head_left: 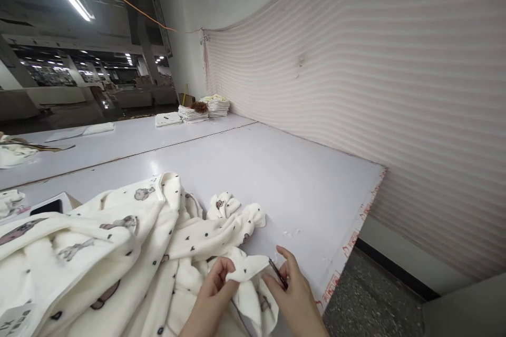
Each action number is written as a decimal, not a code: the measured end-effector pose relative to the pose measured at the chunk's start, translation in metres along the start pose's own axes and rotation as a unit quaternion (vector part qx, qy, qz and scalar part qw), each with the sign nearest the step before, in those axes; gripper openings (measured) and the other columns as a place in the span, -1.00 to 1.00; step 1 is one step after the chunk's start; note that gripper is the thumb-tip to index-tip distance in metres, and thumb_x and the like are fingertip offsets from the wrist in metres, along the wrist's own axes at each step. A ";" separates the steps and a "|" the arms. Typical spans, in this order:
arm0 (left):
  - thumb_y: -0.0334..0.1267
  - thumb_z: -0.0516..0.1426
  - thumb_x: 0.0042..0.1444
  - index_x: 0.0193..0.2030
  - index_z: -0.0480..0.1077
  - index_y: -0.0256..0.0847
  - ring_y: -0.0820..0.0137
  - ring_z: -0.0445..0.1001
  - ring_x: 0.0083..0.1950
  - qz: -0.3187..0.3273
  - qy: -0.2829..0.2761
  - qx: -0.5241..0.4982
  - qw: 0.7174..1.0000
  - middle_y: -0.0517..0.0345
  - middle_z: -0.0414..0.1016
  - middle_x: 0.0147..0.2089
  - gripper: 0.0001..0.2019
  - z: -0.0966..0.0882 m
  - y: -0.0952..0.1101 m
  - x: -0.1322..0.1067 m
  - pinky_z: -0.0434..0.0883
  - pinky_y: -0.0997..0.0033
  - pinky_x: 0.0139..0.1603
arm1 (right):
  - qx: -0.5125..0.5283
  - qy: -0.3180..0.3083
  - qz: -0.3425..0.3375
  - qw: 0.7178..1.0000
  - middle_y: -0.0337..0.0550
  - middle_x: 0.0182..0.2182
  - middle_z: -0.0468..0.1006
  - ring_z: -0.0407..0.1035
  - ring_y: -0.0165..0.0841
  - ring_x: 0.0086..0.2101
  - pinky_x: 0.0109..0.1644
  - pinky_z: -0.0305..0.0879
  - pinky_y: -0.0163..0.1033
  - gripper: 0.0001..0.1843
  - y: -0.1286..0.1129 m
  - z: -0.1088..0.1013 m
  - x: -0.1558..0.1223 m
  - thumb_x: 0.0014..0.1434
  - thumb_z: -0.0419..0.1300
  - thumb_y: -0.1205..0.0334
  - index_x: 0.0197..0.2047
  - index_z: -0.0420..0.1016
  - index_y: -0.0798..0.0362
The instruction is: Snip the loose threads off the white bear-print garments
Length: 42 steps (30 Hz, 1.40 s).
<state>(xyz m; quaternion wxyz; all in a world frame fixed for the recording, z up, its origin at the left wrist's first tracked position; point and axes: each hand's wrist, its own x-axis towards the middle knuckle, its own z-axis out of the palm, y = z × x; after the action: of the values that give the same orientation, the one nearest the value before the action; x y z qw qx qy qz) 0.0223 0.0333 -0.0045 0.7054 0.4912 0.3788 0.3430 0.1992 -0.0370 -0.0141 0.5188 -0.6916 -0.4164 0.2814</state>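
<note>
A cream-white fleece garment [205,234] with printed animals and small dark marks lies heaped across the front of the table. My left hand [217,287] is closed on an edge of it, pinching the cloth between thumb and fingers. My right hand [294,289] is closed around small dark thread snips [280,273]. Their pointed tip meets the raised end of the cloth that my left hand holds; whether the blades are apart is too small to tell. The lower part of this cloth hangs between my two hands.
Folded white cloth stacks [193,114] stand at the table's far end. A dark phone-like object [47,207] lies on the left, partly behind the garment. A striped fabric sheet [356,63] hangs along the right wall. The table's right edge [351,242] carries red-printed tape.
</note>
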 end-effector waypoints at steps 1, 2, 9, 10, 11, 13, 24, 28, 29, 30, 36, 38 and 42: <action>-0.07 0.15 0.04 -0.36 0.12 -0.11 0.48 0.21 -0.44 0.007 -0.005 0.021 1.000 0.35 0.20 -0.46 -0.73 -0.004 -0.002 -0.003 0.15 0.52 -0.42 | 0.010 -0.012 0.014 1.000 -0.37 -0.57 0.26 0.22 -0.38 -0.53 -0.43 0.18 -0.35 -0.65 -0.003 0.001 0.003 0.02 0.24 0.03 -0.14 0.46 0.02; -0.09 0.12 0.06 -0.38 0.10 -0.11 0.46 0.22 -0.45 0.012 -0.006 0.070 0.997 0.34 0.19 -0.48 -0.75 -0.007 -0.004 -0.006 0.16 0.50 -0.43 | 0.025 -0.020 0.026 0.999 -0.37 -0.58 0.24 0.20 -0.38 -0.52 -0.44 0.16 -0.36 -0.74 -0.006 0.002 0.005 0.04 0.22 0.04 -0.27 0.46 0.04; -0.38 0.21 -0.17 0.12 0.22 -0.23 -0.03 0.18 0.20 0.268 0.109 0.512 0.809 -0.21 0.16 0.22 -0.38 0.007 -0.007 -0.026 0.20 0.05 0.14 | 0.054 -0.005 -0.099 0.994 -0.37 -0.57 0.14 0.11 -0.43 -0.55 -0.47 0.07 -0.37 -0.88 -0.017 0.009 -0.009 0.13 0.11 0.22 -0.37 0.44 0.03; -0.37 0.19 -0.11 0.19 0.16 -0.19 -0.03 0.08 0.27 0.308 0.116 0.515 0.792 -0.19 0.06 0.30 -0.35 0.013 -0.002 -0.026 0.15 0.03 0.18 | 0.051 0.001 -0.133 0.990 -0.35 -0.56 0.17 0.13 -0.42 -0.54 -0.46 0.08 -0.37 -0.88 -0.017 0.010 -0.012 0.14 0.09 0.24 -0.38 0.43 0.02; -0.38 0.14 -0.03 0.17 0.17 -0.15 -0.01 0.06 0.29 0.337 0.116 0.513 0.781 -0.14 0.04 0.31 -0.44 0.019 0.003 -0.026 0.14 0.04 0.19 | 0.047 0.006 -0.165 0.985 -0.34 -0.55 0.21 0.15 -0.42 -0.54 -0.45 0.09 -0.36 -0.88 -0.018 0.011 -0.016 0.15 0.08 0.26 -0.38 0.42 0.00; -0.43 0.05 0.07 -0.05 0.30 -0.12 0.08 0.21 0.18 0.357 0.094 0.484 0.793 -0.10 0.24 0.17 -0.71 0.026 0.014 -0.024 0.23 0.13 0.10 | 0.034 0.009 -0.208 0.977 -0.31 -0.52 0.27 0.21 -0.41 -0.52 -0.43 0.11 -0.35 -0.87 -0.018 0.013 -0.020 0.15 0.05 0.30 -0.38 0.40 -0.01; -0.57 -0.04 -0.01 -0.34 0.11 -0.12 0.35 0.32 -0.25 0.387 -0.005 0.367 0.846 0.12 0.31 -0.21 -0.77 0.010 0.001 -0.024 0.28 0.39 -0.26 | -0.009 -0.120 -0.116 0.986 -0.20 -0.37 0.42 0.38 -0.33 -0.36 -0.30 0.27 -0.34 -0.83 -0.042 -0.014 -0.025 0.14 0.12 0.16 -0.23 0.46 0.00; -0.58 -0.06 -0.01 -0.34 0.11 -0.13 0.35 0.30 -0.23 0.396 -0.016 0.373 0.839 0.12 0.29 -0.20 -0.77 0.010 0.001 -0.023 0.27 0.38 -0.25 | -0.103 -0.155 -0.095 0.978 -0.17 -0.37 0.50 0.43 -0.32 -0.36 -0.44 0.22 -0.39 -0.74 -0.054 -0.029 -0.034 0.18 0.11 0.08 -0.14 0.54 -0.06; -0.59 -0.06 -0.01 -0.34 0.10 -0.13 0.36 0.30 -0.22 0.396 -0.017 0.374 0.838 0.12 0.29 -0.20 -0.76 0.010 0.001 -0.023 0.27 0.39 -0.24 | -0.128 -0.162 -0.093 0.974 -0.16 -0.37 0.51 0.43 -0.31 -0.36 -0.49 0.18 -0.40 -0.74 -0.056 -0.030 -0.035 0.17 0.12 0.09 -0.13 0.55 -0.07; -0.59 -0.07 -0.01 -0.34 0.10 -0.13 0.36 0.29 -0.22 0.396 -0.019 0.375 0.838 0.13 0.28 -0.20 -0.76 0.011 0.002 -0.023 0.27 0.39 -0.24 | -0.149 -0.169 -0.093 0.970 -0.16 -0.37 0.52 0.43 -0.31 -0.37 -0.52 0.15 -0.41 -0.75 -0.057 -0.029 -0.036 0.17 0.13 0.11 -0.13 0.56 -0.08; -0.59 -0.06 -0.03 -0.34 0.09 -0.12 0.37 0.30 -0.24 0.386 -0.016 0.373 0.843 0.15 0.30 -0.23 -0.75 0.012 0.005 -0.023 0.27 0.40 -0.27 | -0.199 -0.165 -0.117 0.959 -0.17 -0.35 0.55 0.46 -0.32 -0.38 -0.49 0.18 -0.41 -0.75 -0.057 -0.025 -0.035 0.19 0.12 0.12 -0.10 0.55 -0.10; -0.60 -0.05 -0.03 -0.35 0.10 -0.12 0.37 0.31 -0.24 0.383 -0.013 0.371 0.846 0.15 0.31 -0.23 -0.75 0.011 0.007 -0.023 0.28 0.41 -0.26 | -0.201 -0.166 -0.125 0.957 -0.17 -0.35 0.55 0.47 -0.32 -0.37 -0.41 0.24 -0.40 -0.74 -0.054 -0.025 -0.035 0.22 0.09 0.10 -0.11 0.56 -0.10; -0.55 0.01 -0.02 -0.38 0.16 -0.14 0.38 0.33 -0.28 0.332 -0.013 0.346 0.877 0.15 0.34 -0.27 -0.80 0.013 0.009 -0.023 0.26 0.44 -0.29 | -0.158 -0.131 -0.108 0.973 -0.19 -0.32 0.54 0.46 -0.33 -0.35 -0.33 0.29 -0.39 -0.77 -0.043 -0.017 -0.034 0.16 0.15 0.11 -0.13 0.51 -0.07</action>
<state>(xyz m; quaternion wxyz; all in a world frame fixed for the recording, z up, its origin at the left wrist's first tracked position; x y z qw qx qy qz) 0.0219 0.0106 0.0119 0.3395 0.8053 0.2789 0.3981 0.1843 -0.0693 0.0308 0.3718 -0.6729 -0.5917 0.2426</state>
